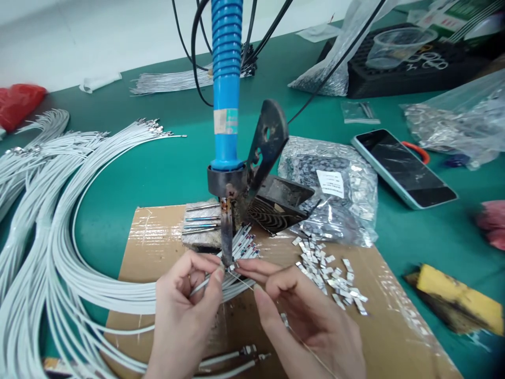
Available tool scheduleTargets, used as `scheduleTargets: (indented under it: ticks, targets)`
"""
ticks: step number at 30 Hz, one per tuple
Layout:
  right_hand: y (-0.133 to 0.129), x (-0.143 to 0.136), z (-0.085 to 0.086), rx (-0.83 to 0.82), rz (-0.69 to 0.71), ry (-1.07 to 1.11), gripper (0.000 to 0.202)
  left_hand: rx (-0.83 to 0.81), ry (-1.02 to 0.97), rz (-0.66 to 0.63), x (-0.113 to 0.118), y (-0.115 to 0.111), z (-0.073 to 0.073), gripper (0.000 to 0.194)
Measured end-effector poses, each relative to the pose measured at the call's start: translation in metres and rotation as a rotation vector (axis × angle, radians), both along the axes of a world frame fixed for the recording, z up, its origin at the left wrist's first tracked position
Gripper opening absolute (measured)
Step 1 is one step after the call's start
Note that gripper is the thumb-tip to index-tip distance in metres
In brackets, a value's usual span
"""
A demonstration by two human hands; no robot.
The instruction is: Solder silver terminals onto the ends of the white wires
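A blue-handled soldering iron (226, 95) is mounted upright with its tip pointing down between my hands. My left hand (183, 310) is closed, pinching a white cable (200, 286) with its end at the iron's tip. A thin solder wire (243, 282) runs up to that tip from my right hand (305, 316), whose thumb and fingers close around it. Close to the right fingertips is a small metal piece (232, 266), touching or nearly touching the tip. Behind the hands lies a bundle of white cable ends (244, 245). Fingers partly hide the joint.
Loose metal clips (325, 271) lie on the cardboard (158, 226), right of the iron. Long white cables (59, 247) curve across the left. Farther right are a plastic bag of parts (327, 184), a phone (404, 168) and a yellow sponge (460, 297). A metal bracket (268, 137) adjoins the iron.
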State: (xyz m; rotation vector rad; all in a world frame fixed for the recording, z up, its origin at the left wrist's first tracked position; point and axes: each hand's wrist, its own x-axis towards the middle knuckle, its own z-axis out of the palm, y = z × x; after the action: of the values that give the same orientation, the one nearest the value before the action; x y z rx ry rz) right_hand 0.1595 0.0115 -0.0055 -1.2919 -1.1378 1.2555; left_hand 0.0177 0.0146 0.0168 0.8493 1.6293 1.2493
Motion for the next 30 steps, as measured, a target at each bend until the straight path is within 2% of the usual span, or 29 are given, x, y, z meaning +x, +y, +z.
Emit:
scheduleTargets:
  ticks: [7, 10, 16, 23, 30]
  targets:
    - [0.003, 0.001, 0.003, -0.006, 0.009, 0.030, 0.020, 0.040, 0.037, -0.105, -0.010, 0.001, -0.003, 0.014]
    - [0.005, 0.005, 0.003, 0.025, 0.059, -0.004, 0.021, 0.040, 0.017, -0.076, -0.007, 0.002, 0.000, 0.013]
    - [0.006, 0.006, 0.000, 0.067, 0.079, -0.024, 0.021, 0.033, -0.079, 0.113, 0.007, 0.003, 0.008, 0.015]
    - [0.001, -0.002, 0.002, 0.005, -0.020, 0.048, 0.021, 0.040, -0.081, 0.112, 0.007, 0.002, 0.009, 0.014]
    - [0.003, -0.001, 0.003, 0.039, -0.022, 0.029, 0.022, 0.043, -0.063, 0.106, 0.007, 0.002, 0.010, 0.015]
